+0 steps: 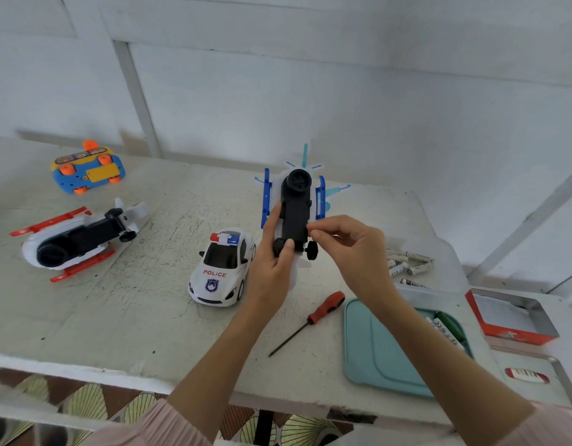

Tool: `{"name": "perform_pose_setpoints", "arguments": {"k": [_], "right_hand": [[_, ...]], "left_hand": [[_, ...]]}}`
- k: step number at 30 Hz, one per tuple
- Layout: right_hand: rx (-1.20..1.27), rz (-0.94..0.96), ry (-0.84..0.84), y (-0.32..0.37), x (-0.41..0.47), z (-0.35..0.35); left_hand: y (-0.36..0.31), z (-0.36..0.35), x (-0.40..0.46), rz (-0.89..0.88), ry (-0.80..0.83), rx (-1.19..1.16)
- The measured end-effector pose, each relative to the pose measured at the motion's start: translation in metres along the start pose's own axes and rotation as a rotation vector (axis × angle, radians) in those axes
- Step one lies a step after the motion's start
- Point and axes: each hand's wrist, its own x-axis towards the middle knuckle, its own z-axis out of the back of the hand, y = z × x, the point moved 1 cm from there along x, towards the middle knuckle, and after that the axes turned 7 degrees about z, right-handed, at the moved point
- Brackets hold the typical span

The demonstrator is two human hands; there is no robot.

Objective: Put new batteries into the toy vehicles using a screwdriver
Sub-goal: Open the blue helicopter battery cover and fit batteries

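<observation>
Step in hand, as judged: closing or checking battery cover on blue helicopter, gripped belly-up in left hand. Right hand fingertips pinched together at cover edge. Next: reach below right hand for screwdriver, seat tip squarely in screw

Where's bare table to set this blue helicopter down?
Widest bare patch: near edge of table, between red helicopter and police car. Also behind the car. Crowded on the right: screwdriver, teal tray, batteries, red box.
</observation>
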Motion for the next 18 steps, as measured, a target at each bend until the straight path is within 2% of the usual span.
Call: {"name": "perform_pose_setpoints", "arguments": {"k": [7,18], "right_hand": [[0.082,-0.06,-0.024,0.0038,-0.0005,-0.0006],[0.019,-0.037,0.004,0.0008,-0.0008,0.0027]], "left_hand": [[-0.0016,0.0027,-0.0021,0.017,0.04,-0.038],[-0.0016,-0.0035,-0.0018,0.018,-0.007,-0.044]]}}
